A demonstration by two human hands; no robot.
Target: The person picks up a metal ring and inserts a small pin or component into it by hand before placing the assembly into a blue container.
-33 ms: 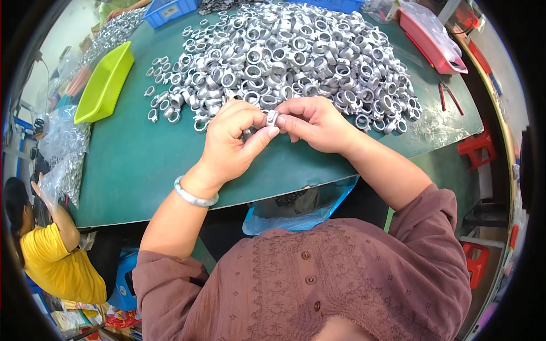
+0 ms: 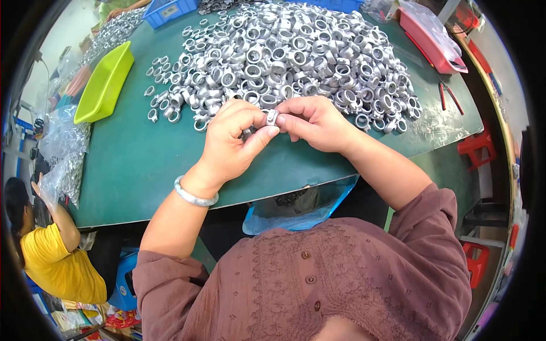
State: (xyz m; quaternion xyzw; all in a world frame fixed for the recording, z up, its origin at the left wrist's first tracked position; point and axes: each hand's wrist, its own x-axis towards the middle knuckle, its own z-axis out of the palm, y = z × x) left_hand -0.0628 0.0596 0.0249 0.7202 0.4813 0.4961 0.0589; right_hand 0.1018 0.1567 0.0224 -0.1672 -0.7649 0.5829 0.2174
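Between both hands, just above the green table (image 2: pixel 142 176), is a small silver metal ring (image 2: pixel 272 117) with a raised lug. My left hand (image 2: pixel 230 136) is closed, pinching the ring's left side between thumb and fingers. Under its curled fingers shows part of another grey metal piece (image 2: pixel 248 133), mostly hidden. From the other side, my right hand (image 2: pixel 318 125) grips the same ring with thumb and forefinger. Right behind my fingers rises a large heap of similar silver rings (image 2: pixel 296 54), many with small lugs.
A lime-green tray (image 2: pixel 105 85) stands left, near plastic bags of metal parts (image 2: pixel 68 142). Blue bins (image 2: pixel 169 12) line the far side. At right are a pink bin (image 2: pixel 429 40) and red-handled pliers (image 2: pixel 449 98). A blue container (image 2: pixel 296 219) sits below the near edge. A person in yellow (image 2: pixel 60 264) sits left.
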